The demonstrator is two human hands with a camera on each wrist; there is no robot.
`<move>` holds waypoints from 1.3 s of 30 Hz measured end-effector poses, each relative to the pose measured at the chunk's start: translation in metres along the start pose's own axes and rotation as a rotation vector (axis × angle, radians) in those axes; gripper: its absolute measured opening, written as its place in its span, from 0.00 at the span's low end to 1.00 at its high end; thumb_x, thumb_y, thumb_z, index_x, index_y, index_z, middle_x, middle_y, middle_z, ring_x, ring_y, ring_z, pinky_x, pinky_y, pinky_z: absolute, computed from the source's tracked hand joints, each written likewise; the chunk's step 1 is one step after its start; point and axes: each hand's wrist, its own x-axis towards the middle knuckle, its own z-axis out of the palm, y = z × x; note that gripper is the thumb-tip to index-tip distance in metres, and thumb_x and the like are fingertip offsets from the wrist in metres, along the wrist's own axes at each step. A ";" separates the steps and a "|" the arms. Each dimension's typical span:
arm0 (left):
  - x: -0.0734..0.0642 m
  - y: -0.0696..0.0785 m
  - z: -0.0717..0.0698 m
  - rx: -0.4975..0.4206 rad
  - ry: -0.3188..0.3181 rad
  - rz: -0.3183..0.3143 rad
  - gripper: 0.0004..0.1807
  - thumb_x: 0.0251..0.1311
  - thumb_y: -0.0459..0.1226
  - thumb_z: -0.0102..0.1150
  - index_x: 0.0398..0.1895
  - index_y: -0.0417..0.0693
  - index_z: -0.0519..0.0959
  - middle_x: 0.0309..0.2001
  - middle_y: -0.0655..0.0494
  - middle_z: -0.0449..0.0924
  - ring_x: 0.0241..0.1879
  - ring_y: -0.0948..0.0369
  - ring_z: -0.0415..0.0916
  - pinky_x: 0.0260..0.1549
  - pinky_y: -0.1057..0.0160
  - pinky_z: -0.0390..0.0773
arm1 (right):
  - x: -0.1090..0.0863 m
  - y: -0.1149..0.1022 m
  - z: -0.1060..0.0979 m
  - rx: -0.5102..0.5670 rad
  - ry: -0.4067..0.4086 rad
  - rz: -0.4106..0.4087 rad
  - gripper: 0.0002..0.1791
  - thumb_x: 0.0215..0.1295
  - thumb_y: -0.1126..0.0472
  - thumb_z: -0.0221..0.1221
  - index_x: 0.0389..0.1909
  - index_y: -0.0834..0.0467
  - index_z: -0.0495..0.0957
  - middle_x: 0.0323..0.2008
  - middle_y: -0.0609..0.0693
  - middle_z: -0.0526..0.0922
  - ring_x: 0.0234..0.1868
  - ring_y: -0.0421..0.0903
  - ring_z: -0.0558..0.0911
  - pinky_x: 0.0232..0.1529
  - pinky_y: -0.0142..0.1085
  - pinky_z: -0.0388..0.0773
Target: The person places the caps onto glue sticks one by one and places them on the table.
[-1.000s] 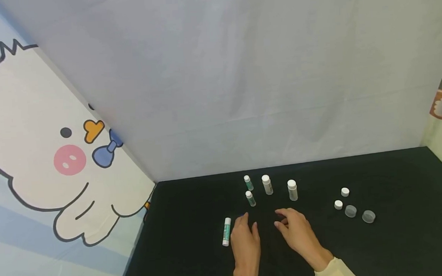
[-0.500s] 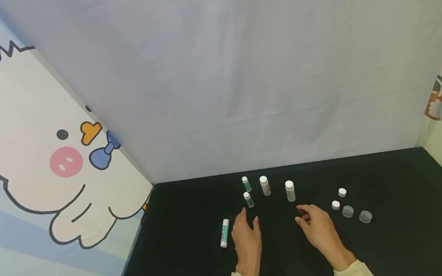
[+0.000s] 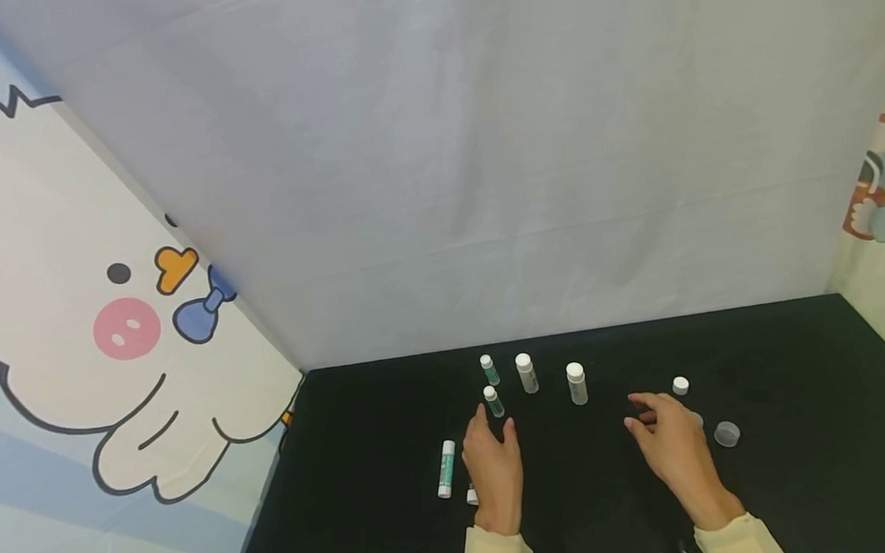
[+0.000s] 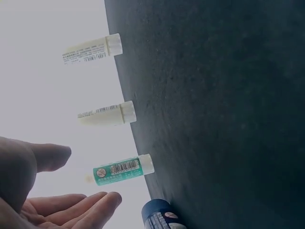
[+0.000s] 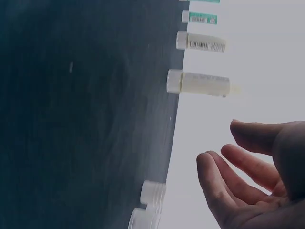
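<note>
My left hand point(image 3: 493, 470) is over the table, its thumb apart from the fingers and nothing held. The index fingertip is right at the lower small green glue stick point(image 3: 494, 401). Behind that is another small green glue stick point(image 3: 490, 370); two larger whitish glue sticks point(image 3: 527, 374) stand to its right. A long green glue stick point(image 3: 447, 470) lies left of the hand, and a white-ended piece point(image 3: 472, 496) shows partly from under it. My right hand point(image 3: 677, 448), fingers loosely bent and holding nothing, overlaps one clear cap point(image 3: 698, 418). The right wrist view shows its thumb point(image 5: 257, 136) spread from the fingers.
A white cap point(image 3: 681, 386) lies beyond my right hand, and a clear round cap point(image 3: 727, 434) to its right. A grey curtain point(image 3: 557, 178) rises behind the black table point(image 3: 369, 447). In the left wrist view, a dark-blue-ended labelled thing point(image 4: 159, 210) shows at the bottom edge.
My right hand has moved right to the caps and now hides one white cap. The left hand has edged forward to the small green glue stick, exposing the white-ended piece. The view has shifted slightly.
</note>
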 end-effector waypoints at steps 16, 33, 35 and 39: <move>0.017 -0.001 0.015 0.007 0.007 -0.047 0.24 0.57 0.27 0.75 0.55 0.24 0.80 0.48 0.30 0.86 0.48 0.36 0.86 0.49 0.37 0.82 | 0.012 0.028 -0.008 -0.116 0.116 -0.092 0.23 0.56 0.79 0.69 0.55 0.76 0.79 0.53 0.78 0.79 0.55 0.76 0.78 0.54 0.67 0.75; 0.027 0.001 0.025 -0.012 -0.017 -0.066 0.14 0.56 0.25 0.74 0.44 0.29 0.83 0.40 0.33 0.87 0.42 0.36 0.87 0.44 0.37 0.83 | 0.031 0.042 -0.015 -0.186 -0.004 -0.095 0.20 0.56 0.79 0.68 0.51 0.77 0.80 0.49 0.76 0.81 0.52 0.75 0.80 0.52 0.65 0.77; 0.028 0.000 0.027 -0.004 -0.013 -0.071 0.13 0.56 0.25 0.74 0.43 0.29 0.83 0.39 0.33 0.87 0.41 0.36 0.87 0.43 0.37 0.82 | 0.032 0.042 -0.015 -0.188 -0.023 -0.080 0.20 0.57 0.79 0.68 0.51 0.76 0.81 0.49 0.75 0.82 0.50 0.75 0.81 0.50 0.64 0.78; 0.030 -0.003 0.031 -0.007 -0.003 -0.089 0.12 0.57 0.25 0.73 0.43 0.30 0.83 0.39 0.34 0.87 0.41 0.36 0.87 0.42 0.37 0.82 | 0.034 0.043 -0.015 -0.191 -0.069 -0.027 0.18 0.58 0.78 0.68 0.51 0.74 0.82 0.50 0.76 0.82 0.47 0.74 0.83 0.44 0.62 0.80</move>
